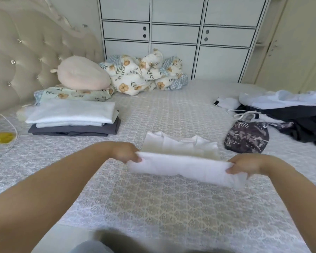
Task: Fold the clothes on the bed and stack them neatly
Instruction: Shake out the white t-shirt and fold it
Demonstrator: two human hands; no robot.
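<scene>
White garment point(186, 168) lies long axis left-right, left hand point(125, 151) and right hand point(244, 164) pinching its ends.

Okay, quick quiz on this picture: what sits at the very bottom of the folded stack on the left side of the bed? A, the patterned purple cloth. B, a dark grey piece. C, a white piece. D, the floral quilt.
B: in the folded stack, the dark grey piece lies against the bedspread, with the white folded pieces on top of it.
</scene>
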